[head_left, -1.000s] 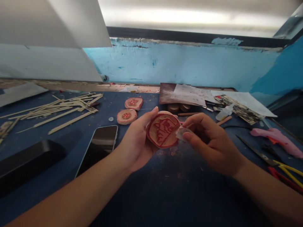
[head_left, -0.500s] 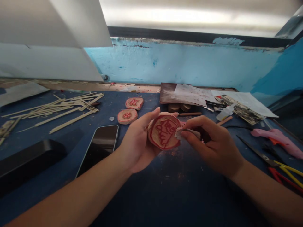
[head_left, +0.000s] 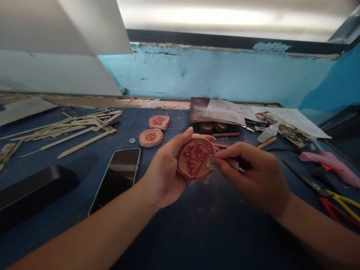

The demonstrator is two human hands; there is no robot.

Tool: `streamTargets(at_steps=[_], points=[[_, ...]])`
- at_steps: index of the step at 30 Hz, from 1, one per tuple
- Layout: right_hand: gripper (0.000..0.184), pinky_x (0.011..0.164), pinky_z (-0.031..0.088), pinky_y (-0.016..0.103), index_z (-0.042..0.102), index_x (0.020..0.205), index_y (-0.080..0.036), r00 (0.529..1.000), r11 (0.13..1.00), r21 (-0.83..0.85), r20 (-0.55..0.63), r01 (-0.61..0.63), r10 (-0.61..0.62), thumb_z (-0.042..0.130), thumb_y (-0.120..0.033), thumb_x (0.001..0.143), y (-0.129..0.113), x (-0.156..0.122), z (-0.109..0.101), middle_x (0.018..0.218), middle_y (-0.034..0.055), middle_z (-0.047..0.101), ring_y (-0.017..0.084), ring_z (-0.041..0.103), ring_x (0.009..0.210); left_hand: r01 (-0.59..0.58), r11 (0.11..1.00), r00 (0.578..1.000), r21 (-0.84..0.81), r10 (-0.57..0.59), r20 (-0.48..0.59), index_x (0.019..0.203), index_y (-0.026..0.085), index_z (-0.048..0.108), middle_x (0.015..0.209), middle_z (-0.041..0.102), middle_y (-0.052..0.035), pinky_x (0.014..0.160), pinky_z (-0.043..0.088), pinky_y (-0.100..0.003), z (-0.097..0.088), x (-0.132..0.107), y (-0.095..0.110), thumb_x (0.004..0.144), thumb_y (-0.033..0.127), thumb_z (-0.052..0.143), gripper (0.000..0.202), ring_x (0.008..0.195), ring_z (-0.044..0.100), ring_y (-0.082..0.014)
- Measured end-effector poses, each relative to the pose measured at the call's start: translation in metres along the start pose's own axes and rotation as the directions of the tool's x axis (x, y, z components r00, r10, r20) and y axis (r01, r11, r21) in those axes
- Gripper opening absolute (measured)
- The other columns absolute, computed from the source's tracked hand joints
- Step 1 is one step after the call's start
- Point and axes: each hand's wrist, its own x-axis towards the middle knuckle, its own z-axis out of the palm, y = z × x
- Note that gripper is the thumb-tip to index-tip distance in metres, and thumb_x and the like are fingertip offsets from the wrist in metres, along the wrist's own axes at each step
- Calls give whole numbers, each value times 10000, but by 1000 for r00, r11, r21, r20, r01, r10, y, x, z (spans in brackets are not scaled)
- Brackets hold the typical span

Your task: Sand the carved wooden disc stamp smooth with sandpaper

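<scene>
A round wooden disc [head_left: 194, 157] with a red drawing and a red rim is held up above the worktop [head_left: 213, 232], tilted, its drawn face toward the wearer. The left hand [head_left: 168, 172] grasps it from the side and beneath, thumb along the upper edge, covering much of its back. The right hand [head_left: 254, 176] pinches a small pale piece [head_left: 210, 164] against the disc's right edge, its fingers hiding most of that piece. Just beyond the left hand lie a flower-marked disc [head_left: 151, 138] and a star-marked disc [head_left: 159, 122], with the phone [head_left: 116, 176] nearer the wearer, beside the left forearm. Farther left are thin wooden sticks [head_left: 84, 125] and a black case [head_left: 39, 195]. Behind the right hand are a brown stick [head_left: 226, 134], loose papers [head_left: 225, 111] and a small white bottle [head_left: 268, 133]; scissors [head_left: 317, 187] and a pink tool [head_left: 329, 165] lie to its right. Compared with half a second ago, the right fingers sit slightly lower and flatter, covering more of the pale piece; the things lying around are unchanged.
</scene>
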Motion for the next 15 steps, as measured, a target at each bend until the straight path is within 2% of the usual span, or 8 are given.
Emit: streamTargets(at_steps=[2,4,8,12,15], points=[[56,577,469,290,728,922,-245,999,1000,27,43,-6,5,718,-194,902,-1,0,0,822,-1,742,139,608,616,3,1000,1000,-6,-3,3,966,201,783,867,744,-61,570,502,-252,0,0,0,866,506,624,359,706,650,-160],[86,621,486,292,723,910,-246,992,999,37,120,40,-44,709,-163,893,-2,-1,1,831,-7,745,146,639,668,0,1000,1000,-20,0,10,948,198,786,852,746,-60,546,475,-227,0,0,0,871,498,621,351,701,651,-149],[33,607,475,293,723,917,-237,999,1000,18,29,-18,17,721,-208,901,-4,-1,4,813,-5,737,139,615,635,-16,999,1000,-48,17,20,930,200,783,886,762,-62,568,503,-239,1,2,-1,884,475,598,334,703,655,-148],[89,603,458,266,724,877,-227,987,997,71,157,19,-30,702,-141,882,-5,-1,6,790,-22,719,120,609,643,-6,998,1000,-55,7,1,903,183,782,824,757,-70,554,493,-227,2,4,-4,887,451,589,330,677,656,-146],[66,582,441,260,731,892,-217,998,1000,17,57,-13,12,709,-155,887,-4,0,4,773,-19,711,115,586,617,-14,999,1000,-48,14,4,944,191,780,846,765,-68,535,492,-232,1,5,-6,888,460,588,336,658,651,-147]])
